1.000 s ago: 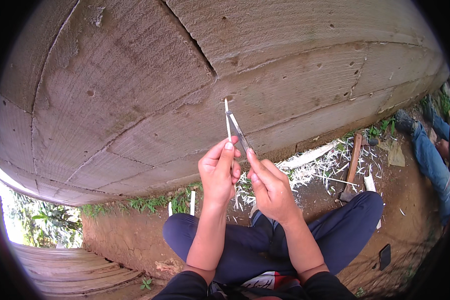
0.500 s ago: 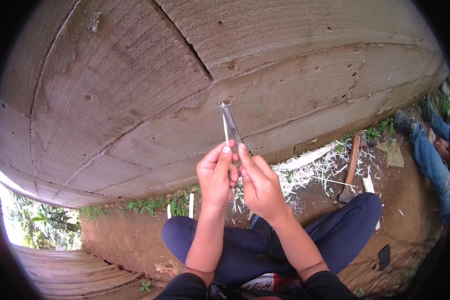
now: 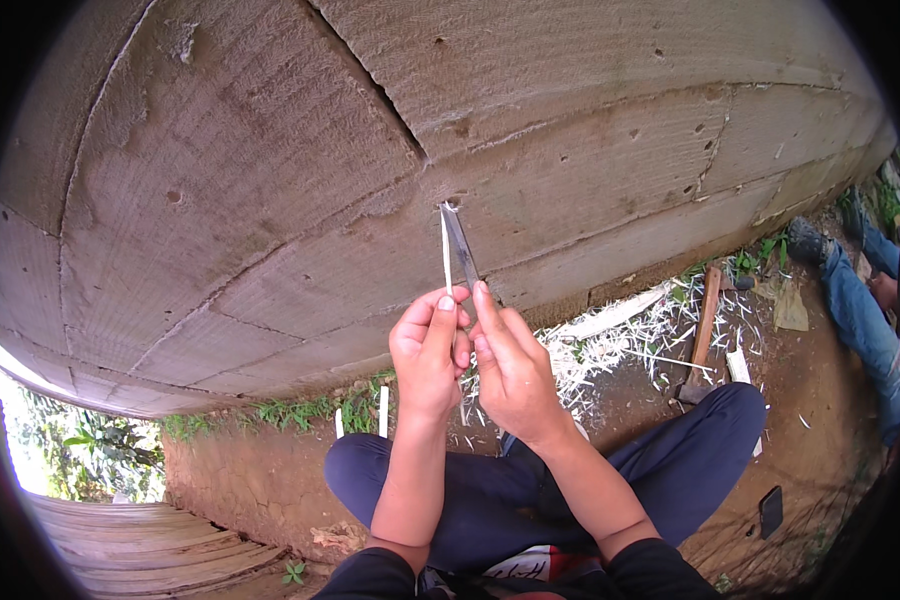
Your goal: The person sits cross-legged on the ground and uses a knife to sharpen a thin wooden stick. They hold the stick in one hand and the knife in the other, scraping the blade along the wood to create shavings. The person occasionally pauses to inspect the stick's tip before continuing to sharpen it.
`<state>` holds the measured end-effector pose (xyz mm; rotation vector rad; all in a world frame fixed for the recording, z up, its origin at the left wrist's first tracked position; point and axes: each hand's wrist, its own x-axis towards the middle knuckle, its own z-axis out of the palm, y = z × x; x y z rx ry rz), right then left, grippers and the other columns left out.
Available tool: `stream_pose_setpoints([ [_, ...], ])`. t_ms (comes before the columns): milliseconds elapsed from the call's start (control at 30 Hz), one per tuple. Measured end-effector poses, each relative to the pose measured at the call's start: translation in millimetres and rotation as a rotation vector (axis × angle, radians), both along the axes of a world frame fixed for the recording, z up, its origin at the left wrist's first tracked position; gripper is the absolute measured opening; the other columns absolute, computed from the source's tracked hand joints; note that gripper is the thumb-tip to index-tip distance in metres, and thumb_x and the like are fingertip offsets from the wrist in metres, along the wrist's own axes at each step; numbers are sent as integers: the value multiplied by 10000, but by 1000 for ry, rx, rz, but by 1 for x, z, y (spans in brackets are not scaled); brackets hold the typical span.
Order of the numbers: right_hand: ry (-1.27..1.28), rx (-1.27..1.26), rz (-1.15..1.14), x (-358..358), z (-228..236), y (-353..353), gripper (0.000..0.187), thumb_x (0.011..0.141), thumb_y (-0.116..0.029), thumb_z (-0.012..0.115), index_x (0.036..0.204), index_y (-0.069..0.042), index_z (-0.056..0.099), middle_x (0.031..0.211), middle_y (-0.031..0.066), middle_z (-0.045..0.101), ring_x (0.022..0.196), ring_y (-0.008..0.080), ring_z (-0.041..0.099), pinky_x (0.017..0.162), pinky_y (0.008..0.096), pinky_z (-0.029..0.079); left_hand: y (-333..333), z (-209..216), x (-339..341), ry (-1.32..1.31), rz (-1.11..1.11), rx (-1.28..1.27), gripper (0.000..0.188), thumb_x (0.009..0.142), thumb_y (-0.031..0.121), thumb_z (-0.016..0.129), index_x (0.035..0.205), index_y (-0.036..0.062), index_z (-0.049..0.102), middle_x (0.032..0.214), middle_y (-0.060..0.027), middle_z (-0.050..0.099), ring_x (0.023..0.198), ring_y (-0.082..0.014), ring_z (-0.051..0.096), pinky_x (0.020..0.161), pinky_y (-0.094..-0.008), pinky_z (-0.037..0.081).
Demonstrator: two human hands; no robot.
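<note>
My left hand (image 3: 428,345) pinches a thin pale wooden stick (image 3: 446,250) that points up toward the wall. In my right hand (image 3: 515,375) is a knife (image 3: 461,245) with a narrow grey blade, the index finger stretched along it. Blade and stick converge at their far ends, where a small pale curl shows, in front of the wall. The knife's handle is hidden inside my fingers. Both hands are close together above my crossed legs.
A block wall (image 3: 260,200) rises just ahead. Pale shavings (image 3: 610,350) litter the ground, beside a wooden-handled hatchet (image 3: 705,330). Two pale strips (image 3: 383,410) stand by my left knee. A phone (image 3: 770,512) lies at right; another person's jeans-clad leg (image 3: 860,310) is beyond.
Both hands have shifted very slightly up and left with the stick and knife. The stick stands a little more upright, and its far end is closer against the blade.
</note>
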<state>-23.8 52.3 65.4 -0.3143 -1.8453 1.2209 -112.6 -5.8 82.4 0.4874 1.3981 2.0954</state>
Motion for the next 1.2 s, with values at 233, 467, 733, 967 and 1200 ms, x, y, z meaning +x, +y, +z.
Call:
stream_pose_setpoints([
  [233, -14, -138, 13, 12, -20, -6, 453, 878, 18, 484, 1330, -5, 452, 833, 131, 559, 675, 215, 564, 630, 300, 476, -2, -2, 1, 11, 3, -29, 192, 941, 118, 512, 1028, -30, 597, 758, -25, 566, 432, -26, 427, 363, -163, 300],
  [467, -22, -133, 69, 28, -30, -10, 461, 853, 25, 493, 1312, 32, 456, 819, 130, 563, 692, 198, 559, 650, 289, 469, 2, 1, 7, 56, -32, -17, 215, 950, 122, 493, 1062, -39, 580, 778, -36, 566, 434, -25, 419, 357, -157, 303],
  [733, -13, -126, 120, 38, -25, 3, 497, 821, 26, 511, 1316, 19, 461, 809, 116, 567, 695, 183, 555, 643, 290, 468, 5, 10, 5, 13, -52, 23, 249, 960, 119, 468, 1162, -21, 515, 790, -54, 583, 436, -33, 455, 339, -151, 310],
  [967, -12, -61, 202, 43, -23, 12, 504, 820, 10, 524, 1320, 7, 464, 816, 115, 573, 704, 186, 562, 663, 282, 469, 4, 12, 5, -3, -67, 40, 242, 964, 115, 456, 1160, -18, 501, 785, -69, 588, 418, -40, 459, 333, -157, 331],
  [1200, -97, -74, 195, 49, -10, 10, 478, 849, 18, 501, 1324, -16, 466, 804, 120, 554, 690, 191, 563, 655, 281, 468, 2, 7, 1, 38, -66, 29, 245, 966, 124, 461, 1170, -1, 510, 767, -44, 588, 435, -24, 460, 347, -151, 341],
])
